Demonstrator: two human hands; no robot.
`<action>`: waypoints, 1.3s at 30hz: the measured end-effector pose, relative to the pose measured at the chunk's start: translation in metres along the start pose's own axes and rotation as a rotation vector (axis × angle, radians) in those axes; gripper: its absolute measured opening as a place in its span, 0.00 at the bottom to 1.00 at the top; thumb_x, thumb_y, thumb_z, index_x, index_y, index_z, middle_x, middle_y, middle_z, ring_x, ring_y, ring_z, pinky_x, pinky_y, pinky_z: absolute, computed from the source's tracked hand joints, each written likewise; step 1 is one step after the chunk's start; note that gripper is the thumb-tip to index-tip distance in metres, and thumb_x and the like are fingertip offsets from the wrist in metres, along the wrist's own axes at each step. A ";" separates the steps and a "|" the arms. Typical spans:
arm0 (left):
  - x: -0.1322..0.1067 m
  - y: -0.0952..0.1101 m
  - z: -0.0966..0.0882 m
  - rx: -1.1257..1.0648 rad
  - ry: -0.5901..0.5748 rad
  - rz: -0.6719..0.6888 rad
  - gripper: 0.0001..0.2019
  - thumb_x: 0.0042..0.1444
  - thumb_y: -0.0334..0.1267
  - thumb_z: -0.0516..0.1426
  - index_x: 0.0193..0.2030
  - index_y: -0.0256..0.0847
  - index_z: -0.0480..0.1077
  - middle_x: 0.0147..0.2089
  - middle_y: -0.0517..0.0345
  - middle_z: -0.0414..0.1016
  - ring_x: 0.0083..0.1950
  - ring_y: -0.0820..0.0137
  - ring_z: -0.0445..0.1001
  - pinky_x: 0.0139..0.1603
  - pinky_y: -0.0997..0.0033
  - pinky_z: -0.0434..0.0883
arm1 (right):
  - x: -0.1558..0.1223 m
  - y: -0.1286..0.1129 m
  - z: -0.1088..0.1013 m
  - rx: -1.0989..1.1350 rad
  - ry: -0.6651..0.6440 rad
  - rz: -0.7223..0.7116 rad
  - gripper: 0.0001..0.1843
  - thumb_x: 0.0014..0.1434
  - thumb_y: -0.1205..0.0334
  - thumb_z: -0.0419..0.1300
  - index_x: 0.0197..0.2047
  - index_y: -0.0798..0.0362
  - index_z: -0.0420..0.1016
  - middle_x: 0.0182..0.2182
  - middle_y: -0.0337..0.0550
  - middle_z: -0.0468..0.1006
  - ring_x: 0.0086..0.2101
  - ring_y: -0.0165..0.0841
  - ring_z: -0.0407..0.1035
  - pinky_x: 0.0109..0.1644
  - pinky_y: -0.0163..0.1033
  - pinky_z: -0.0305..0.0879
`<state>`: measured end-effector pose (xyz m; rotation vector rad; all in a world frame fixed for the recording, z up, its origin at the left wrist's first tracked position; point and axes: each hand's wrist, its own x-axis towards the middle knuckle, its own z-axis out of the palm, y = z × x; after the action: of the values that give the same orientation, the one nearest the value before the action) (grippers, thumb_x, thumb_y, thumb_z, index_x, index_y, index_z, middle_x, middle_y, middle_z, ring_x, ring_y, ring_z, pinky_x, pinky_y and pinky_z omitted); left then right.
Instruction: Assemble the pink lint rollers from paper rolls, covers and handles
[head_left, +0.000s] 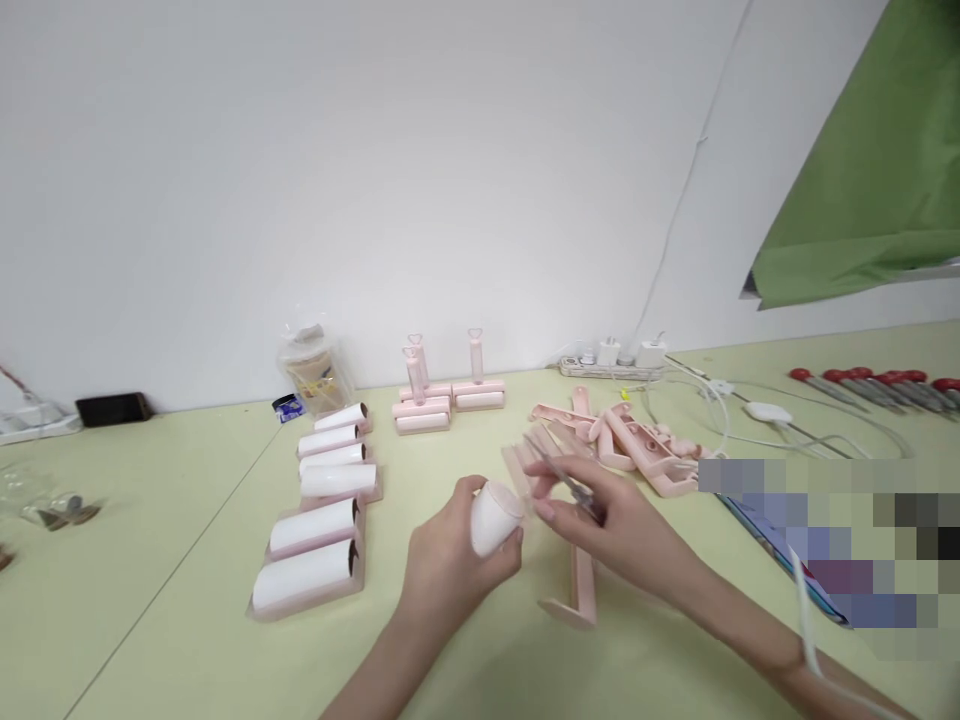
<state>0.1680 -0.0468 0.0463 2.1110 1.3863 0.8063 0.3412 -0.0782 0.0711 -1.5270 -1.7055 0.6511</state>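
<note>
My left hand (450,560) is closed around a white lint-roller refill roll (493,517), end toward me. My right hand (600,520) pinches a clear plastic cover (540,455) beside the roll, its fingers closed on it. Just under my right hand a pink roller handle (581,595) lies on the pale green table (187,600). A row of several white rolls in pink trays (319,525) runs along the left of my hands. Behind my right hand is a heap of loose pink handles (637,440).
Three assembled pink rollers (442,395) stand near the wall, beside a clear bagged cup (311,370). A power strip with chargers (615,360) and white cables sits at the back right. Red-handled screwdrivers (885,385) lie far right. A black phone (112,408) rests far left.
</note>
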 end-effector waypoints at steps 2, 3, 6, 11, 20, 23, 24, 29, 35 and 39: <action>0.007 0.002 -0.008 0.171 -0.014 0.081 0.14 0.49 0.42 0.53 0.43 0.46 0.60 0.33 0.60 0.73 0.30 0.65 0.73 0.26 0.74 0.59 | 0.015 -0.012 0.002 -0.007 -0.050 -0.056 0.15 0.53 0.53 0.56 0.43 0.49 0.71 0.34 0.37 0.73 0.23 0.25 0.59 0.24 0.30 0.56; 0.009 0.003 -0.011 0.237 -0.010 0.108 0.14 0.49 0.41 0.52 0.44 0.46 0.61 0.34 0.60 0.74 0.32 0.65 0.73 0.26 0.74 0.59 | 0.021 -0.015 0.004 -0.013 -0.067 -0.075 0.14 0.52 0.55 0.56 0.42 0.49 0.72 0.33 0.37 0.74 0.22 0.25 0.58 0.23 0.30 0.55; 0.012 -0.002 -0.015 0.397 0.003 0.161 0.14 0.50 0.40 0.51 0.45 0.45 0.63 0.36 0.59 0.74 0.35 0.63 0.74 0.25 0.74 0.59 | 0.032 -0.014 0.013 -0.008 -0.100 -0.107 0.12 0.51 0.59 0.56 0.39 0.50 0.72 0.33 0.36 0.74 0.22 0.25 0.59 0.23 0.30 0.54; 0.009 -0.016 -0.015 0.475 -0.035 0.206 0.13 0.49 0.38 0.52 0.44 0.45 0.64 0.37 0.59 0.75 0.37 0.63 0.75 0.26 0.73 0.60 | 0.039 0.004 0.027 0.103 -0.193 -0.120 0.13 0.48 0.65 0.55 0.39 0.53 0.72 0.34 0.38 0.75 0.29 0.29 0.65 0.28 0.31 0.57; 0.010 -0.023 -0.029 0.257 0.068 -0.057 0.15 0.51 0.43 0.51 0.46 0.46 0.58 0.37 0.59 0.74 0.37 0.61 0.74 0.33 0.70 0.63 | 0.052 0.025 0.026 0.198 -0.192 -0.111 0.10 0.52 0.63 0.53 0.35 0.55 0.72 0.34 0.42 0.75 0.36 0.34 0.68 0.38 0.36 0.63; 0.012 -0.013 -0.025 0.082 0.045 -0.041 0.15 0.50 0.43 0.53 0.45 0.46 0.58 0.36 0.61 0.73 0.35 0.64 0.74 0.32 0.72 0.64 | 0.049 0.017 0.018 0.253 -0.099 -0.115 0.15 0.61 0.56 0.44 0.40 0.54 0.68 0.28 0.40 0.72 0.32 0.31 0.68 0.35 0.36 0.63; 0.013 -0.010 -0.022 0.014 0.032 -0.020 0.14 0.50 0.42 0.53 0.44 0.46 0.58 0.36 0.62 0.72 0.34 0.66 0.73 0.32 0.73 0.64 | 0.048 0.013 0.015 0.302 -0.041 -0.137 0.15 0.62 0.55 0.44 0.41 0.53 0.67 0.29 0.40 0.71 0.33 0.31 0.68 0.36 0.35 0.63; 0.021 0.000 -0.007 -0.148 -0.051 0.085 0.12 0.51 0.38 0.52 0.43 0.46 0.59 0.37 0.64 0.72 0.34 0.69 0.72 0.35 0.73 0.65 | 0.046 -0.002 0.007 0.566 0.194 -0.223 0.13 0.59 0.53 0.52 0.44 0.49 0.67 0.38 0.42 0.71 0.43 0.32 0.65 0.46 0.36 0.62; 0.031 0.001 0.010 -0.394 -0.007 0.099 0.13 0.54 0.42 0.52 0.45 0.43 0.57 0.40 0.59 0.70 0.40 0.69 0.70 0.39 0.72 0.65 | 0.044 0.009 0.021 0.411 -0.042 -0.141 0.19 0.60 0.50 0.49 0.51 0.46 0.66 0.50 0.44 0.67 0.51 0.36 0.60 0.55 0.44 0.56; 0.031 -0.001 0.017 -0.552 0.094 0.124 0.14 0.55 0.43 0.51 0.46 0.43 0.55 0.43 0.57 0.66 0.44 0.70 0.68 0.45 0.71 0.64 | 0.044 0.016 0.026 0.399 -0.225 -0.197 0.27 0.59 0.43 0.46 0.58 0.46 0.59 0.54 0.44 0.63 0.54 0.37 0.57 0.55 0.43 0.57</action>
<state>0.1888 -0.0185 0.0399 1.7499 0.9360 1.1923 0.3293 -0.0297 0.0516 -1.0254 -1.7331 1.0178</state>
